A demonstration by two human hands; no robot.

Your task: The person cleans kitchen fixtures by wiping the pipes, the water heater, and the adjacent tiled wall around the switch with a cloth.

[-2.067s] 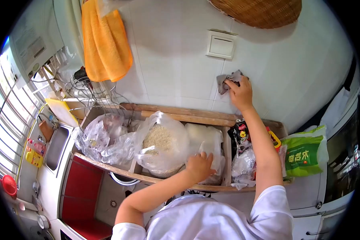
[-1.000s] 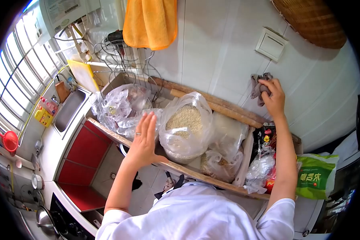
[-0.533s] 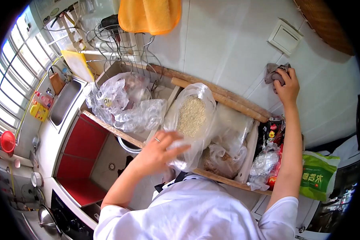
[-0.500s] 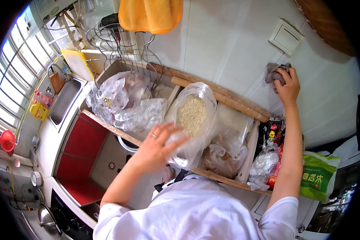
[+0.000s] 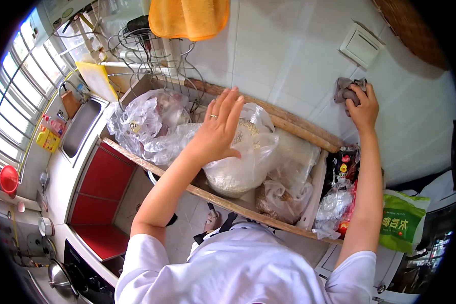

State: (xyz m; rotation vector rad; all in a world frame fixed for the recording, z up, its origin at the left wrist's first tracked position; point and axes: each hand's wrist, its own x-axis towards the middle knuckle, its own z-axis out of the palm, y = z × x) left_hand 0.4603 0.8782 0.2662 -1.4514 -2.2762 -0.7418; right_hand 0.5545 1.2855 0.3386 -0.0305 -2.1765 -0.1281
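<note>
My left hand point(image 5: 219, 129) is over the drawer-like wooden-edged box, fingers stretched out and thumb apart, with nothing in it. Right beside it, partly covered by it, stands a clear plastic bag of pale grain point(image 5: 233, 180); whether the hand touches the bag I cannot tell. Against the tiled wall, my right hand point(image 5: 364, 106) is closed on a crumpled grey cloth point(image 5: 345, 91), below a white wall switch point(image 5: 362, 44). A tied bag of brown stuff point(image 5: 278, 201) lies to the right of the grain bag.
Crumpled clear bags point(image 5: 146, 121) fill the box's left end. Wooden rods point(image 5: 309, 129) lie along its back edge. A green package point(image 5: 403, 223) and other packets stand at the right. A wire rack point(image 5: 147, 55), orange towel point(image 5: 190, 17) and sink point(image 5: 81, 129) are farther left.
My left hand has moved up and away from me, its fingers now stretched out. The grain bag's top has folded over and it sits more upright. My right hand has barely moved.
</note>
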